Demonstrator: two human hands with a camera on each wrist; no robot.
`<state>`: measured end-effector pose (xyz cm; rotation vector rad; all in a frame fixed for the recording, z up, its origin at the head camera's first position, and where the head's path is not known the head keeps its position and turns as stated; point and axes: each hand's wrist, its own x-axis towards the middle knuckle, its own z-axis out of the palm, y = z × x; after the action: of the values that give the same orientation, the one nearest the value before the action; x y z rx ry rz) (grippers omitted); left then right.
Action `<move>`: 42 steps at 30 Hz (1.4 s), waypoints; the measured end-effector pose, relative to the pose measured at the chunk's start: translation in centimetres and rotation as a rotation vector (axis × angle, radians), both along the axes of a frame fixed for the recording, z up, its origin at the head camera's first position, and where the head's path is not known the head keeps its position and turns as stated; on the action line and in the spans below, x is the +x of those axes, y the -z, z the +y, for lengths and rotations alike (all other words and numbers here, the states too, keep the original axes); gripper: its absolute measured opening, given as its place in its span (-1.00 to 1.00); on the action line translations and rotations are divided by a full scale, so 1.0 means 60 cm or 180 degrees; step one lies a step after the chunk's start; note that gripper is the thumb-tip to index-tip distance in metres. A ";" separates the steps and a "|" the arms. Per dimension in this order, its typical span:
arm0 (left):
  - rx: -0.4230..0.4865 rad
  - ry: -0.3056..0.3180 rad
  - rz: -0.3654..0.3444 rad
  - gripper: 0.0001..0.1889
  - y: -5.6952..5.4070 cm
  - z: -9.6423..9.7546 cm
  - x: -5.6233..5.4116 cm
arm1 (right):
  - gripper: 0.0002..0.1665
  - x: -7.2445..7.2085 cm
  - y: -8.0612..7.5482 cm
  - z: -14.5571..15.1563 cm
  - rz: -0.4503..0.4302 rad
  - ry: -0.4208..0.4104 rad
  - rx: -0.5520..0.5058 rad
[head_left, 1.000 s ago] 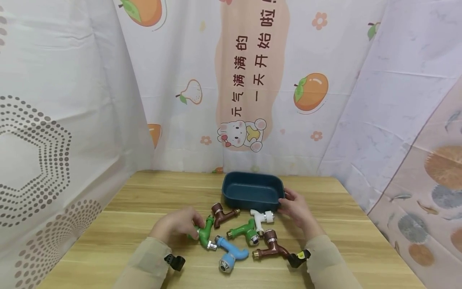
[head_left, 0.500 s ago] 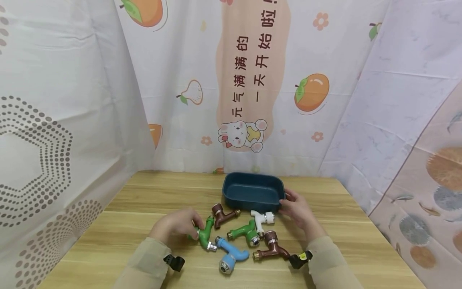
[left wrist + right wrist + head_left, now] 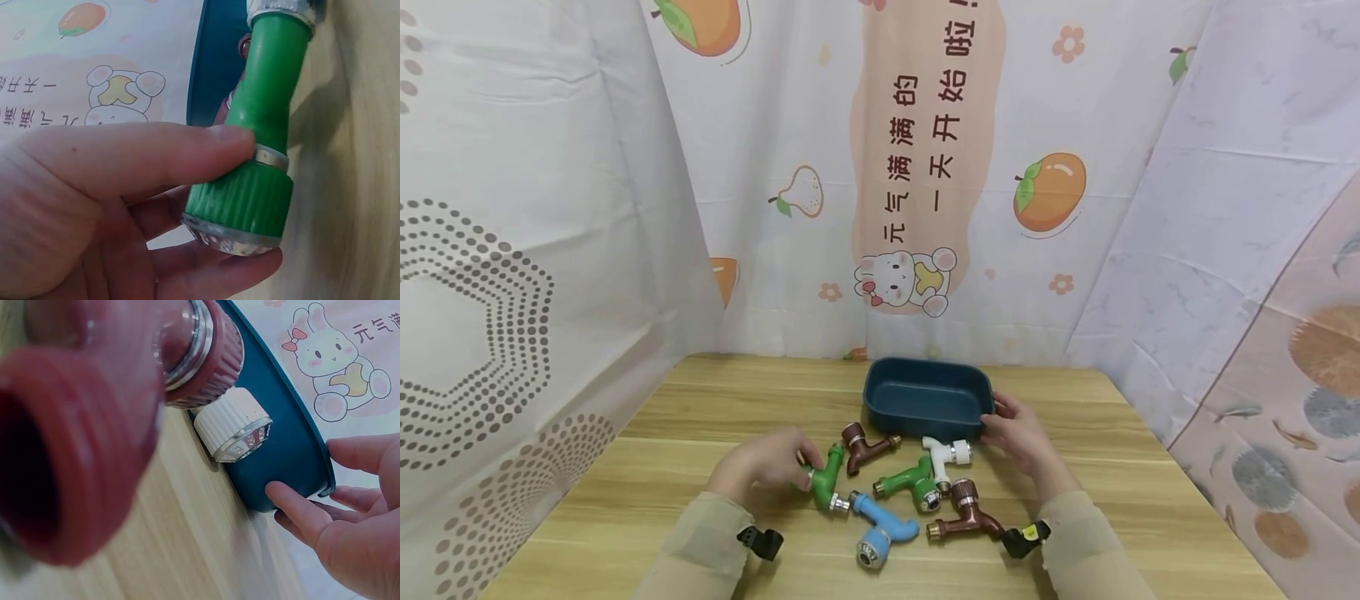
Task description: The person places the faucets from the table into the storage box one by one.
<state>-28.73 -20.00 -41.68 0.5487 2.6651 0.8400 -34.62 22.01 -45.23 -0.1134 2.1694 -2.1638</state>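
My left hand grips a green faucet at the left of the group. In the left wrist view, its thumb presses near the metal collar of the green faucet, and fingers lie behind and below the ribbed handle. My right hand holds the right end of a dark blue rectangular tray. The right wrist view shows the thumb on the outer wall of the blue tray and other fingers round the end, partly hidden. A white faucet lies just in front of the tray.
Between the hands lie another green faucet, a blue faucet, a brown faucet and a second brown faucet by the tray. A wooden table bears everything. Printed curtains hang behind and at both sides.
The metal end of the green faucet in my left hand has risen very slightly. My right hand stays at the tray, and the other faucets keep their places.
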 end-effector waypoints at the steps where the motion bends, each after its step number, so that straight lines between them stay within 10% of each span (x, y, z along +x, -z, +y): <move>1: 0.0006 0.0015 0.0041 -0.73 -0.001 -0.001 0.000 | -0.23 0.000 0.000 0.000 -0.0002 -0.0001 0.0004; 42: 0.0718 -0.0459 0.0963 -0.73 -0.035 -0.041 -0.020 | -0.26 0.006 -0.006 -0.002 -0.0032 -0.0011 0.0019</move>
<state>-29.91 -22.43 -39.57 0.5818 2.9296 1.1959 -34.27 21.87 -44.86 -0.1058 2.1683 -2.1513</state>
